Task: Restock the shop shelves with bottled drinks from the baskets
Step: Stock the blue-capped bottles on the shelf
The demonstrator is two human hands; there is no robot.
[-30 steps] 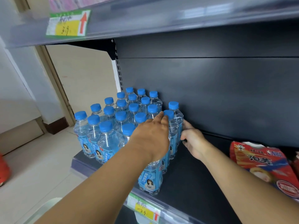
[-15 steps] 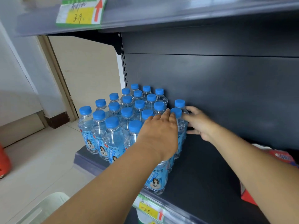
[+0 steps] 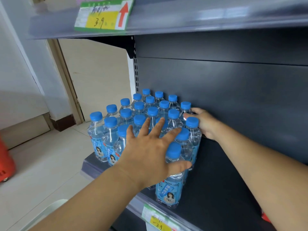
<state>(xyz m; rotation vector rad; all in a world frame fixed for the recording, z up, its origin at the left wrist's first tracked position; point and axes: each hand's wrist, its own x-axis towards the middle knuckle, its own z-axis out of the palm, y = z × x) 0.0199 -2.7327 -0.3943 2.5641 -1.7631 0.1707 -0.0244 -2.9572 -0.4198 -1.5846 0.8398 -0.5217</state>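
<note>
Dark grey metal shelf (image 3: 225,180) fills the view, its right half bare. Clear soda bottles (image 3: 164,105) with blue caps and blue labels stand upright in tight rows on its left end. The person's left hand (image 3: 150,147) is spread over the front rows, fingers straight and wide, gripping nothing. The thumb lies across the front bottle (image 3: 168,192). The right hand (image 3: 205,125) reaches to the block's far right side, thumb and fingers curled round the back-right bottle (image 3: 185,105). An upper price tag (image 3: 103,15) and a lower price tag (image 3: 158,220) both read 3.9.
</note>
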